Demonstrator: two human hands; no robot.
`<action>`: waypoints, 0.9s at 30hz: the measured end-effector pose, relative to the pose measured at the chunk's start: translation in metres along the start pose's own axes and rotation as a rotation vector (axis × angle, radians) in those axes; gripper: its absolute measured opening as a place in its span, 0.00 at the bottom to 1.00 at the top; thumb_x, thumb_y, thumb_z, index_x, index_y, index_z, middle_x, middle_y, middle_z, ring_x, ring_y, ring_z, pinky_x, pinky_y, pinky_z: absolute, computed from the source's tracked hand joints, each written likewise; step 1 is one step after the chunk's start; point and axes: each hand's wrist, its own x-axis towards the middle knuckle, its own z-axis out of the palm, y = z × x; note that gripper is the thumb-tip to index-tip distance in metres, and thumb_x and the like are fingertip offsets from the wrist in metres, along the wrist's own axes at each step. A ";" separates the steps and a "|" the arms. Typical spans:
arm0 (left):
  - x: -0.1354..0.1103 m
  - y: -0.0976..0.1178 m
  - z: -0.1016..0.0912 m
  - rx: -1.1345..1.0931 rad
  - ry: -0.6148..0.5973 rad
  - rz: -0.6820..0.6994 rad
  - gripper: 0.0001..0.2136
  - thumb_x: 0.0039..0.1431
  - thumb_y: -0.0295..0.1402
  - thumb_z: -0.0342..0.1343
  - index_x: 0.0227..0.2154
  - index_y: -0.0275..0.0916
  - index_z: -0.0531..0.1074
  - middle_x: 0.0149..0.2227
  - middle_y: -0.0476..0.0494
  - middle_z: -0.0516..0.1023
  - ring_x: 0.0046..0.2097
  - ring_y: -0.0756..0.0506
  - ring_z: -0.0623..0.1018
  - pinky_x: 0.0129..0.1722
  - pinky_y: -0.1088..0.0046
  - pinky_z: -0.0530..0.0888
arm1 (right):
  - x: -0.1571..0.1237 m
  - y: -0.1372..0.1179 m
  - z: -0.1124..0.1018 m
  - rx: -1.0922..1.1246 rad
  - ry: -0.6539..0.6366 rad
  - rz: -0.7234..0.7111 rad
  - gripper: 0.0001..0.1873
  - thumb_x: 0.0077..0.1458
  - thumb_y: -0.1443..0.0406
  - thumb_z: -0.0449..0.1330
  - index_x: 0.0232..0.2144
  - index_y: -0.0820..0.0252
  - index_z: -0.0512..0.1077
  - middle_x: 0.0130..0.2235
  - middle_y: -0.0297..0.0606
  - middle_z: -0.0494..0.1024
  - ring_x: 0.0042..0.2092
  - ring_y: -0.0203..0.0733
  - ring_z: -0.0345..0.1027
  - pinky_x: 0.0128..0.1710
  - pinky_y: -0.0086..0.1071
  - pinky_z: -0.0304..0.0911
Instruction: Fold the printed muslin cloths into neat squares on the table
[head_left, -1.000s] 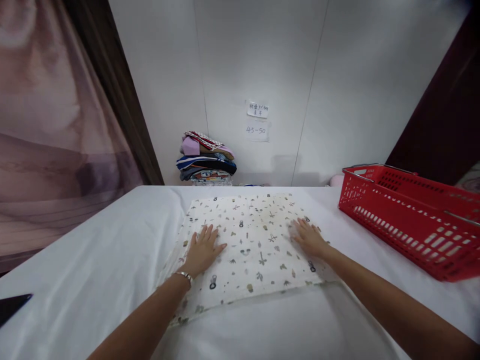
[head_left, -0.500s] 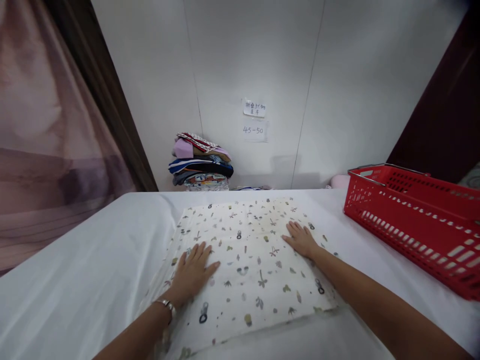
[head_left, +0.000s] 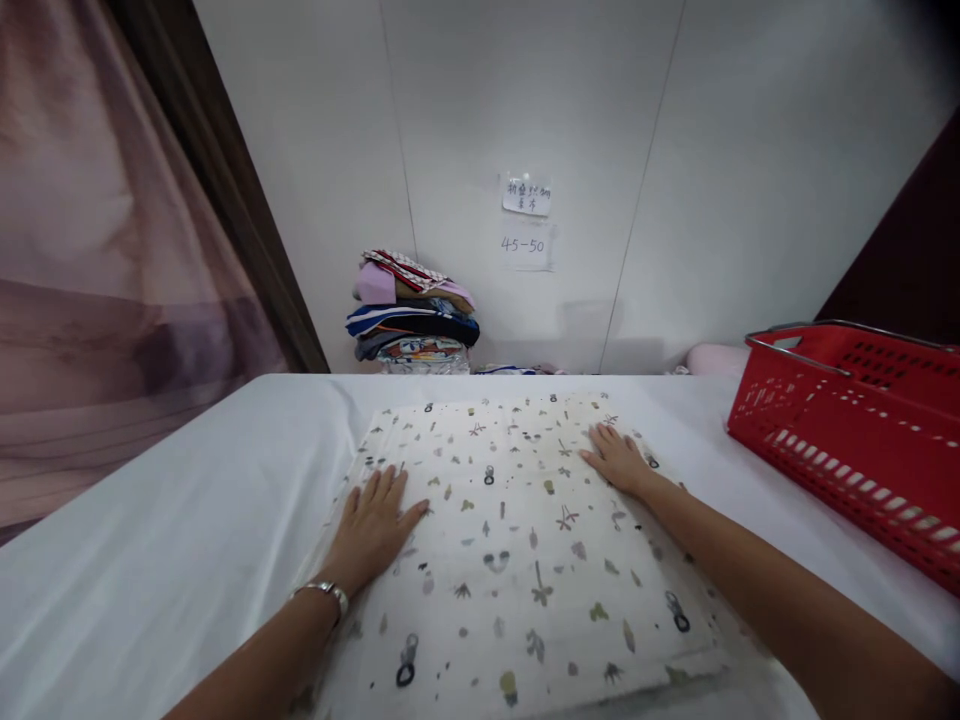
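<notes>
1. since the earlier frame, the left hand (head_left: 373, 535) and right hand (head_left: 622, 464) have slid slightly farther up the cloth (head_left: 514, 590), and the red basket (head_left: 889, 425) sits nearer the view's right edge.
2. both hands are open, palms down, fingers spread, gripping nothing; set wide apart, they probably keep the cloth flat.
3. the patterned cloth lies spread on the counter (head_left: 187, 500), just left of the basket, which likely stands aside to leave the arms room.
4. counted: two hands, one bracelet (head_left: 325, 590), one cloth, one basket, two notes (head_left: 526, 194), one pile (head_left: 420, 325) of fabrics too overlapped to number.
</notes>
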 end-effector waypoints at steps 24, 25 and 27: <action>-0.005 0.005 -0.002 -0.077 0.013 -0.009 0.34 0.60 0.54 0.36 0.62 0.36 0.51 0.65 0.41 0.47 0.66 0.38 0.45 0.62 0.53 0.45 | 0.024 -0.028 -0.001 0.022 0.038 -0.078 0.37 0.58 0.47 0.33 0.63 0.59 0.47 0.66 0.38 0.41 0.66 0.48 0.32 0.62 0.51 0.35; -0.006 0.005 -0.003 -0.086 0.008 -0.011 0.34 0.60 0.54 0.36 0.62 0.36 0.51 0.65 0.41 0.47 0.66 0.38 0.45 0.62 0.53 0.45 | 0.015 -0.029 0.004 0.021 0.026 -0.124 0.36 0.58 0.46 0.33 0.63 0.57 0.48 0.66 0.36 0.42 0.66 0.47 0.32 0.62 0.50 0.35; -0.006 0.006 -0.004 -0.100 -0.003 -0.009 0.34 0.60 0.54 0.36 0.62 0.37 0.51 0.65 0.40 0.46 0.66 0.38 0.44 0.62 0.53 0.44 | 0.002 -0.030 0.013 0.000 0.023 -0.163 0.37 0.57 0.45 0.34 0.63 0.55 0.49 0.66 0.34 0.43 0.66 0.48 0.33 0.62 0.50 0.36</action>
